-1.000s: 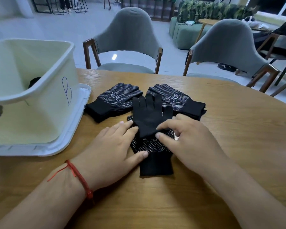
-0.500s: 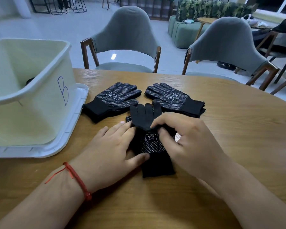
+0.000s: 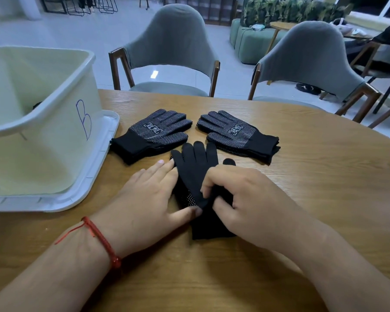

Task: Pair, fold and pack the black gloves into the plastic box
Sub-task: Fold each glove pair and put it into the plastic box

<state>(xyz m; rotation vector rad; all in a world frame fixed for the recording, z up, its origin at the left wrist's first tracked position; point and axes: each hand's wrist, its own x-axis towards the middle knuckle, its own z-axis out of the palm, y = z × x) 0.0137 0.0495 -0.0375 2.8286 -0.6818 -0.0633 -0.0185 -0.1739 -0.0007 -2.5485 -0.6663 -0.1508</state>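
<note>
Folding looks barely begun on the middle pair of gloves (image 3: 195, 170). Two gloves lie stacked on the table (image 3: 313, 188) right in front of the person: plain black one on top, dotted one under it, fingertips pointing away, cuff (image 3: 209, 228) nearest the body. No fold visible yet; the pair lies full length.

Right hand (image 3: 257, 199): fingers curled, thumb and forefinger pinching the top glove's edge around the palm area. Left hand (image 3: 142, 199): flat, fingers straight and close together, pressing the pair's left side, thumb tip on the glove.

Just beyond are two more lots, left stack (image 3: 153, 134) and right stack (image 3: 236, 136), dotted side up, cuffs outward. Both are unfolded and unpacked. Can't tell the glove count per stack, or whether they touch the middle pair's fingertips.

Plastic box (image 3: 54, 154) sits at far left on a white lid (image 3: 95, 176), marked B, apart from both hands. A small dark thing (image 3: 37, 106) shows inside against the wall; might be a packed pair, cannot tell.

Judgement: early to mid task. Left to do: fold this pair, put it in the box, then repeat for both stacks.
</note>
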